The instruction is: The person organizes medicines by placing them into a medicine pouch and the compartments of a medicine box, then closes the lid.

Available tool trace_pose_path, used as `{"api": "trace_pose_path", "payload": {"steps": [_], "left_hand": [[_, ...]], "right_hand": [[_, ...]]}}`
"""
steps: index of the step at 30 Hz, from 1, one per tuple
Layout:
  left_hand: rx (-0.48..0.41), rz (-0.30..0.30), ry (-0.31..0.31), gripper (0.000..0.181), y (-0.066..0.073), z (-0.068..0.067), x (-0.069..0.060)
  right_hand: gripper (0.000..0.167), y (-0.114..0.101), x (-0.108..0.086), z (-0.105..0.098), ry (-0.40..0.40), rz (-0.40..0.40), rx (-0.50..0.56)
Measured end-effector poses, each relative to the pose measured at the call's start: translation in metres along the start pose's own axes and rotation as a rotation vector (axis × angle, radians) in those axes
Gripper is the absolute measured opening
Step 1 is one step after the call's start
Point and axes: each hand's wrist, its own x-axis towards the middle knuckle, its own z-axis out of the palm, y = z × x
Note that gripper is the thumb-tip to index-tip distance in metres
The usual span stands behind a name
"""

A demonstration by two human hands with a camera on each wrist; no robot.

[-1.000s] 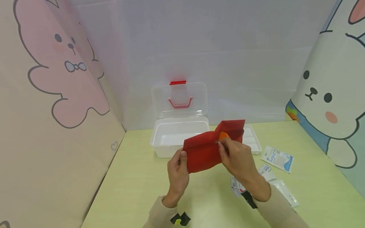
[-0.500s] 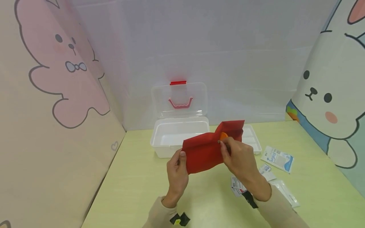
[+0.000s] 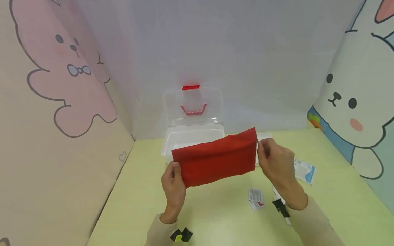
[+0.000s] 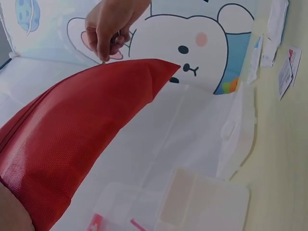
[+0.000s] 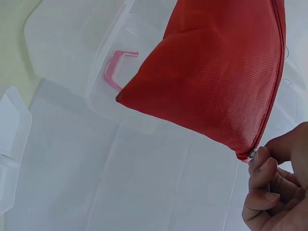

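A red zippered pouch [image 3: 215, 164] is held up above the table, stretched between both hands and tilted up at its right end. My left hand [image 3: 174, 193] grips its left end, thumb on the near face. At the right corner, my right hand [image 3: 278, 167] pinches the metal zipper pull [image 5: 252, 154] between thumb and fingers. In the right wrist view the zipper [image 5: 270, 108] looks closed along the edge up to that pull. What lies inside the pouch is hidden.
Behind the pouch stands a white plastic box [image 3: 167, 145], its clear lid [image 3: 212, 106] raised. A white tray [image 3: 265, 136] is partly covered by the right hand. Small paper packets [image 3: 255, 198] and a white-and-blue packet [image 3: 304, 171] lie to the right on the table [image 3: 138, 205].
My right hand has drawn the zipper pull rightward to the pouch's end, and the gap showing something orange has closed. My left hand has shifted left with the pouch, which now hangs flatter.
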Motion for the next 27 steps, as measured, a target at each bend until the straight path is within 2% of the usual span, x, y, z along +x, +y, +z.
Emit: {"api": "trace_pose_path", "payload": {"steps": [5, 13, 20, 27], "left_hand": [[-0.008, -0.024, -0.02, 0.024, 0.001, -0.003, 0.002], [-0.012, -0.019, -0.024, 0.024, 0.0, -0.004, 0.008], [-0.033, -0.041, -0.065, 0.024, -0.001, -0.01, 0.008], [-0.046, 0.002, -0.1, 0.022, -0.003, -0.014, 0.006]], "right_hand": [[0.007, 0.002, 0.001, -0.001, -0.032, 0.005, 0.003], [0.009, 0.005, 0.001, -0.002, -0.044, 0.027, 0.003], [0.006, 0.006, 0.002, -0.006, -0.064, 0.097, 0.061], [0.005, 0.011, -0.001, -0.008, -0.122, 0.145, 0.126]]}}
